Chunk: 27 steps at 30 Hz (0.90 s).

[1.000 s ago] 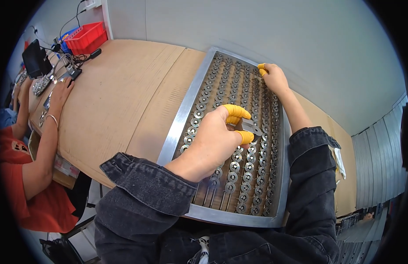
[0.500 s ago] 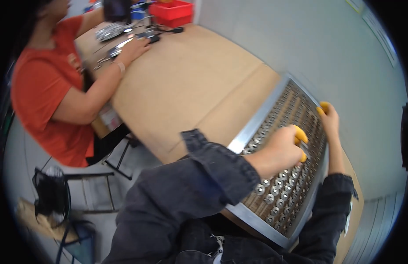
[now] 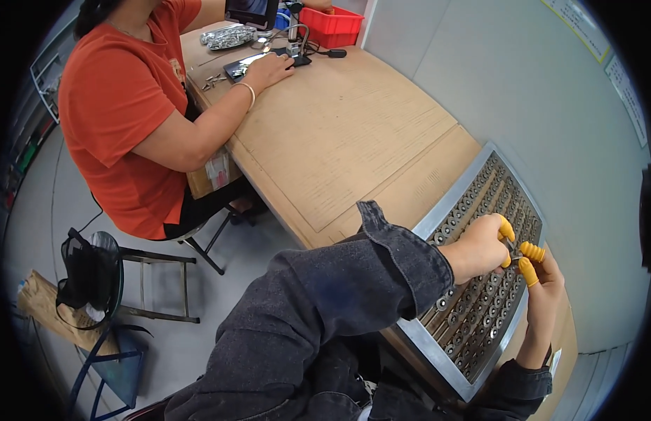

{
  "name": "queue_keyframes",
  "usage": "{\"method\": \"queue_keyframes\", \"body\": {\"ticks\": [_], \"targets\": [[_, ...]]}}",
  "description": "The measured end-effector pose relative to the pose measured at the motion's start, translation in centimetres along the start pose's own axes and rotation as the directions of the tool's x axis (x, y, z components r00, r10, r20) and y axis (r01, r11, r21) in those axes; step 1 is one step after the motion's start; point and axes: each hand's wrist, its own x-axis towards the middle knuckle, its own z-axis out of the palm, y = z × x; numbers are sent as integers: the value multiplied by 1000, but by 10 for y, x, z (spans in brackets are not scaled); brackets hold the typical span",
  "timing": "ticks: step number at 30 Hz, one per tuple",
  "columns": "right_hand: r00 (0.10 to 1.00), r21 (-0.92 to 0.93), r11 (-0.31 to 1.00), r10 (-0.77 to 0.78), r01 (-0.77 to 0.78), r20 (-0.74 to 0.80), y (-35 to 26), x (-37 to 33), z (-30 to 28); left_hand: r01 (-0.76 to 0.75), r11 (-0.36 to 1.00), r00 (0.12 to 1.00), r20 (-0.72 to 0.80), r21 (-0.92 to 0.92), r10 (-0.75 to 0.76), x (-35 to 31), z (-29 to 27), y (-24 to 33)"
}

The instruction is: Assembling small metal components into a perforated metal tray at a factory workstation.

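Observation:
A metal-framed tray (image 3: 429,337) lies tilted across the right of the table, filled with rows of small round metal parts (image 3: 457,328). Above it, my left hand (image 3: 480,245) is closed in a pinch, with yellow finger cots on its fingertips. A small metal piece (image 3: 513,254) shows partly between the fingertips of both hands; its exact shape is hidden. My right hand (image 3: 545,284), also in yellow finger cots, comes from the tray's right side, thumb and forefinger closing on that same piece.
A person in an orange shirt (image 3: 122,119) sits at the left, one hand on a black board. Beyond stand a red bin (image 3: 331,28), a screen (image 3: 251,10) and a bag of metal parts (image 3: 228,36). A wall (image 3: 473,84) borders the table; a stool (image 3: 157,259) is lower left.
My right hand has left the tray's far right edge and come to the fingertips of my left hand. The whole view has shifted, so the scene sits farther right.

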Motion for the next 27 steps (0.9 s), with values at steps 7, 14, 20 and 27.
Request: {"method": "queue_keyframes", "body": {"ticks": [7,14,20,27], "targets": [[999,87,996,31,-29,-19,14,-4,-1,-4,999,999,46,43,2,-4,0,4],[995,-193,976,-97,101,31,17,-8,0,-17,1000,998,62,19,15,1,-1,-4],[990,-221,965,-142,139,4,16,-12,4,-6,1000,1000,26,6,6,-2,-1,1],[988,24,997,72,-70,-136,13,-10,10,1,1000,996,87,22,-3,-5,-1,3]]}}
